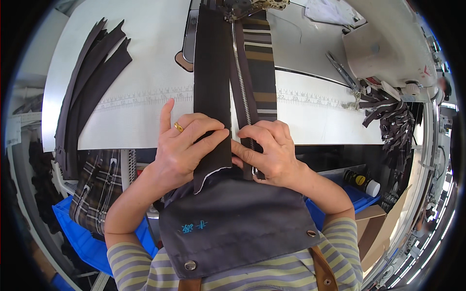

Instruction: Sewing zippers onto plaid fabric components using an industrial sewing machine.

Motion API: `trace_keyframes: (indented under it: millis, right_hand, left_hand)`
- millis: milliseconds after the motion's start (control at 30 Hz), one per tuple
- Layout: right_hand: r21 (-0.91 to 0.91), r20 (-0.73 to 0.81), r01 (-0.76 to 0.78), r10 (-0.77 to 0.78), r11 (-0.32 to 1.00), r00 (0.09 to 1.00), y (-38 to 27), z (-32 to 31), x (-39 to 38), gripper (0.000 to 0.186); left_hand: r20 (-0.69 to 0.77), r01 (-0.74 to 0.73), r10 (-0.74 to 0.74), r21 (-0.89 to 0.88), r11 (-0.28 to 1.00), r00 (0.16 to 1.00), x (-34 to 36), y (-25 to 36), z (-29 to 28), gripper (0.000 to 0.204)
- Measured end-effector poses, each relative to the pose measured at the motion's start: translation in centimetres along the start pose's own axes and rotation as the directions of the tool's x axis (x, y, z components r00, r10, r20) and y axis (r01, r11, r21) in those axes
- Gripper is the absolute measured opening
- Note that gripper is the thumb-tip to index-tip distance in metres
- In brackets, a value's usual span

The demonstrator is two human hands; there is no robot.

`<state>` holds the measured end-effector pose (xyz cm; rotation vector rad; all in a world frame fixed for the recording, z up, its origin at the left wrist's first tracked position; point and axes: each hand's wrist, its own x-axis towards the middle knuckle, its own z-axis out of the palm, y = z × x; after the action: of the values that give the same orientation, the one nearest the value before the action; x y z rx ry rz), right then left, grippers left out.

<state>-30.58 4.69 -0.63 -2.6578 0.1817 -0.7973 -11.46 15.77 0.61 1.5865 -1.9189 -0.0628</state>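
My left hand (182, 148) pinches the right edge of a long black fabric strip (211, 72) between thumb and fingertips, with one finger raised. The strip's near end curls and shows a pale raw edge. Close beside it, my right hand (269, 153) has its fingers closed on a metal zipper (239, 63) with dark tape, near the slider at its lower end. Striped fabric (262, 63) in brown, grey and white lies along the zipper's right side. Both pieces run away from me to the presser foot (230, 15) of a sewing machine.
Dark fabric strips (92, 82) hang over the left table edge. Scissors (340, 68) and a bundle of thread-trimmed scraps (393, 114) lie on the right. Below the table are a blue bin (80, 237), plaid fabric (99, 184), a black bottle (359, 180) and a cardboard box (388, 228).
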Motion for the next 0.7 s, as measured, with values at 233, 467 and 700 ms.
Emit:
trace_keyframes:
  millis: [233,467,700]
  right_hand:
    - [0.0,-0.012,-0.003,0.003,1.0,1.0,0.1,0.1,0.0,0.034]
    - [-0.076,0.07,0.044,-0.038,0.996,0.997,0.2,-0.7,-0.9,0.034]
    - [-0.094,-0.103,0.07,-0.08,0.993,0.991,-0.8,-0.8,-1.2,0.025]
  left_hand:
    - [0.019,0.017,-0.016,-0.029,0.999,1.0,0.0,0.1,0.1,0.027]
    - [0.032,0.048,-0.049,0.014,0.999,0.998,-0.6,0.6,0.1,0.03]
    - [-0.011,-0.002,0.003,0.074,0.997,1.0,-1.2,0.3,0.5,0.036]
